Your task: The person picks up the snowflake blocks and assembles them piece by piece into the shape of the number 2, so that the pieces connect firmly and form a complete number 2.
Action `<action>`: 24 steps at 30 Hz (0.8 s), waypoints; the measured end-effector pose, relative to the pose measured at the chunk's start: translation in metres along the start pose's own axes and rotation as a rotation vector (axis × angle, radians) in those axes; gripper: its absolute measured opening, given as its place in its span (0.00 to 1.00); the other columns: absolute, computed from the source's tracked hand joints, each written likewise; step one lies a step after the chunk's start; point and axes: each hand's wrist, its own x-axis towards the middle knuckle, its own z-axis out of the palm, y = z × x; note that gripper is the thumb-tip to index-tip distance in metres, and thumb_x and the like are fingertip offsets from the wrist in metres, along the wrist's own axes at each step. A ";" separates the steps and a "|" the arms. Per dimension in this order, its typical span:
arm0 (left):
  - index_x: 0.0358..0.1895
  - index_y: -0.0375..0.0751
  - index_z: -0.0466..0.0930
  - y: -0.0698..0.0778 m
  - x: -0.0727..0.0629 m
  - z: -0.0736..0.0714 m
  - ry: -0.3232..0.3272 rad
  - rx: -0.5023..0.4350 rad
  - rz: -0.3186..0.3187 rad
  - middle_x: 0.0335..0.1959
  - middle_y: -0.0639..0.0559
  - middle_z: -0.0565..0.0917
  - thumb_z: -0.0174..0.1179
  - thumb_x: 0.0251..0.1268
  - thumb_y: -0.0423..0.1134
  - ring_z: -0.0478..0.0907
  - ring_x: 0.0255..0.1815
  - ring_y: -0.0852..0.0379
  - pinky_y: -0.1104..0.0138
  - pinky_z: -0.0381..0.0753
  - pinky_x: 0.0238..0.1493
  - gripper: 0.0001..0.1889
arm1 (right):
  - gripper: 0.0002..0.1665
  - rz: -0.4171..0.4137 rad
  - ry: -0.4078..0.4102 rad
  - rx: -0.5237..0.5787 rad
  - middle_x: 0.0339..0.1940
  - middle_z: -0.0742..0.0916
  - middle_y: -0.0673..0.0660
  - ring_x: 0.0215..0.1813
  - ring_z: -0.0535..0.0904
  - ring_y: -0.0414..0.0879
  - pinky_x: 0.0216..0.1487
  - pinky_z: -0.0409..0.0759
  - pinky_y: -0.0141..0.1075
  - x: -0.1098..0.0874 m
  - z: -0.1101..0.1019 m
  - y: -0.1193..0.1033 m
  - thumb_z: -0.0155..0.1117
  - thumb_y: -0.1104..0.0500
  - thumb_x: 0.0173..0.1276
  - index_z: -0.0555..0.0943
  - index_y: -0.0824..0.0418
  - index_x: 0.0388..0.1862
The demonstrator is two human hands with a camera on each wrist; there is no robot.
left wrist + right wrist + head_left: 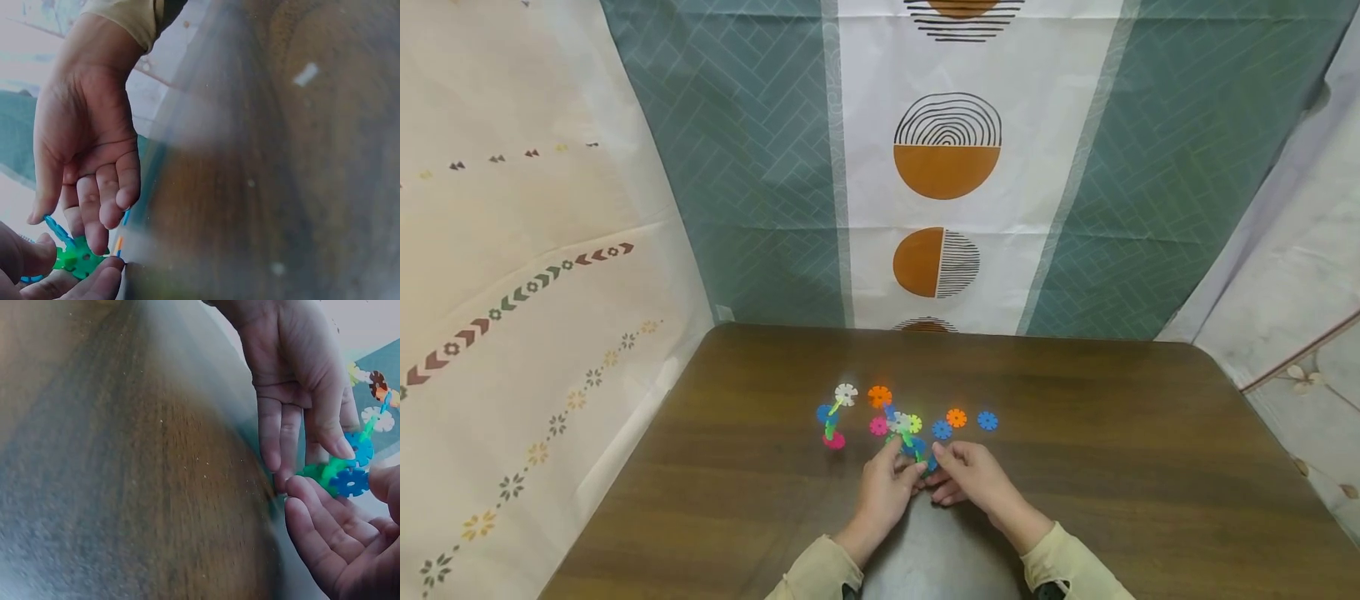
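Both hands meet low over the table around a chain of slotted plastic discs. My left hand [880, 492] pinches the near end of the chain, at a green disc [81, 257] and a blue one. Opposite it, my right hand [977, 477] holds a blue disc [350, 482] between thumb and fingers, right up against the green disc. From the hands the chain runs away over the table through a white disc [901, 422] to an orange disc [880, 397]. Fingers partly hide the joint between the discs.
Left of the hands stands a second joined piece with a white disc [846, 394], a blue disc [826, 414] and a pink disc [834, 441]. Loose on the brown table [1120, 450] lie an orange disc [957, 417] and blue discs [987, 421]. Patterned cloths [760, 167] surround the table.
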 end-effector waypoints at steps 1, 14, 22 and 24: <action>0.33 0.35 0.69 0.001 0.000 0.000 -0.001 0.002 0.001 0.29 0.43 0.86 0.62 0.65 0.29 0.83 0.25 0.51 0.70 0.82 0.26 0.09 | 0.24 0.001 -0.003 0.000 0.33 0.88 0.63 0.29 0.86 0.53 0.32 0.86 0.43 0.000 -0.001 0.000 0.51 0.49 0.78 0.77 0.72 0.41; 0.38 0.31 0.73 0.003 0.000 0.004 0.036 -0.052 -0.001 0.31 0.42 0.87 0.62 0.63 0.26 0.85 0.27 0.51 0.67 0.84 0.28 0.07 | 0.23 0.050 -0.005 0.052 0.32 0.88 0.64 0.29 0.86 0.50 0.33 0.86 0.42 0.003 -0.003 0.000 0.52 0.50 0.78 0.79 0.72 0.40; 0.47 0.27 0.75 0.000 -0.001 0.005 0.058 -0.079 -0.018 0.32 0.39 0.87 0.62 0.61 0.24 0.85 0.27 0.49 0.69 0.83 0.27 0.12 | 0.25 0.050 -0.029 0.081 0.33 0.87 0.68 0.31 0.86 0.52 0.35 0.86 0.44 0.004 -0.003 0.005 0.50 0.50 0.79 0.78 0.74 0.40; 0.48 0.27 0.75 0.001 -0.001 0.005 0.067 -0.066 -0.018 0.31 0.39 0.87 0.63 0.61 0.24 0.84 0.26 0.51 0.70 0.83 0.27 0.13 | 0.25 0.050 -0.034 0.089 0.33 0.87 0.68 0.31 0.87 0.52 0.35 0.86 0.44 0.005 -0.003 0.005 0.50 0.50 0.79 0.78 0.74 0.40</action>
